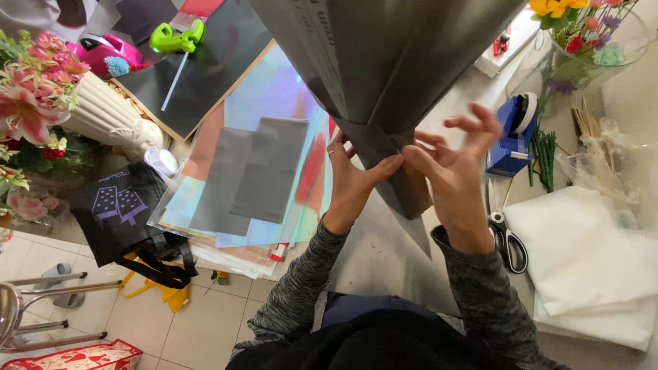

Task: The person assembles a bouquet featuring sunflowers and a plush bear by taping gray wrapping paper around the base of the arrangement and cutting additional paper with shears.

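Note:
A large cone of dark grey wrapping paper (384, 62) fills the upper middle of the head view, narrowing to a gathered neck just above the table. My left hand (353, 181) grips that neck from the left, thumb pressed across its front. My right hand (452, 171) touches the neck from the right with thumb and forefinger, the other fingers spread and lifted. A brown stem end (411, 195) of the bundle sticks out below the grip.
Iridescent and grey paper sheets (264, 171) lie stacked to the left. A blue tape dispenser (514, 133), scissors (508, 240) and folded white paper (589, 253) are at right. A white vase of lilies (103, 113), a green glue gun (175, 38) and a black bag (127, 212) are at left.

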